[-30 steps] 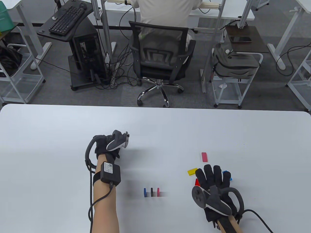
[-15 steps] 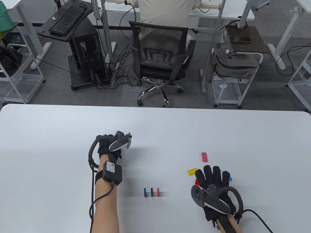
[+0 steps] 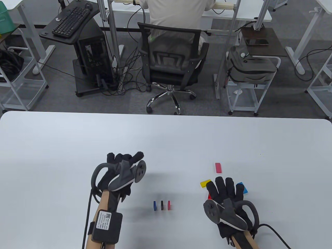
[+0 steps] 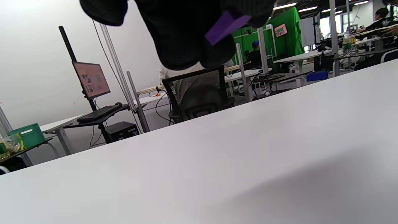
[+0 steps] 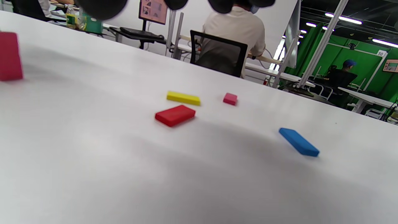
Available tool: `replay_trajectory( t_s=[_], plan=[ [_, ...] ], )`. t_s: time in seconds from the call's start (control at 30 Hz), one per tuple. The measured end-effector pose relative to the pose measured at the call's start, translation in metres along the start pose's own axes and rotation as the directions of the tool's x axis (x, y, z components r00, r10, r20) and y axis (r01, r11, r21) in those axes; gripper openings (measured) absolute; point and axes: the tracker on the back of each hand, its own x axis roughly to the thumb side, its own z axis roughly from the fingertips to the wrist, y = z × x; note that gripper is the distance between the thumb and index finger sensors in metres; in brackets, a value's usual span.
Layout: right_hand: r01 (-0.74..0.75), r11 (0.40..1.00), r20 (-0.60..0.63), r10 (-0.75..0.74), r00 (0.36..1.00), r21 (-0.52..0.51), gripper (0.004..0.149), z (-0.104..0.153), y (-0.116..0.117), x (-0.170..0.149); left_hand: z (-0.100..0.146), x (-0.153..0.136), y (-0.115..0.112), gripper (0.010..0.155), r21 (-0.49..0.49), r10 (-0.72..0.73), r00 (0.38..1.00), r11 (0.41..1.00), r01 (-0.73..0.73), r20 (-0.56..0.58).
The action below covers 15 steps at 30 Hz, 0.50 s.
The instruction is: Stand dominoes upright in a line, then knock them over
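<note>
On white surface, centre: blue, black, pink dominoes upright in row. L hand at 10 o'clock of row, grip pinching purple domino. R hand at 3 o'clock, fingers straight, wide, above flat red, yellow, blue pieces.

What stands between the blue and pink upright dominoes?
A black domino, upright between the blue domino and pink domino, seen in the table view.

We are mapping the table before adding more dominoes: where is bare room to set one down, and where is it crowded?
Bare: the table beyond both hands, and the stretch between the three standing dominoes and the right hand. Crowded: under and around the right hand, where the yellow, red, pink and blue dominoes lie flat.
</note>
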Motion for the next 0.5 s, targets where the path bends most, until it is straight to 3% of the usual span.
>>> replay_trajectory(
  t_s=[0.23, 0.37, 0.5],
  plan=[
    [-0.001, 1.000, -0.005, 0.001, 1.000, 0.002, 0.072, -0.001, 0.001, -0.001, 0.045, 0.024, -0.011, 0.054, 0.051, 0.072, 0.996, 0.996, -0.075, 0.058],
    [-0.019, 1.000, 0.003, 0.019, 1.000, 0.011, 0.070, 0.001, 0.002, 0.002, 0.052, 0.033, -0.030, 0.052, 0.037, 0.068, 0.993, 0.997, -0.072, 0.093],
    [-0.034, 0.999, 0.017, 0.034, 0.999, 0.004, 0.071, 0.002, 0.001, 0.007, 0.053, 0.037, -0.050, 0.049, -0.041, 0.031, 0.989, 0.999, -0.025, 0.142]
  ],
)
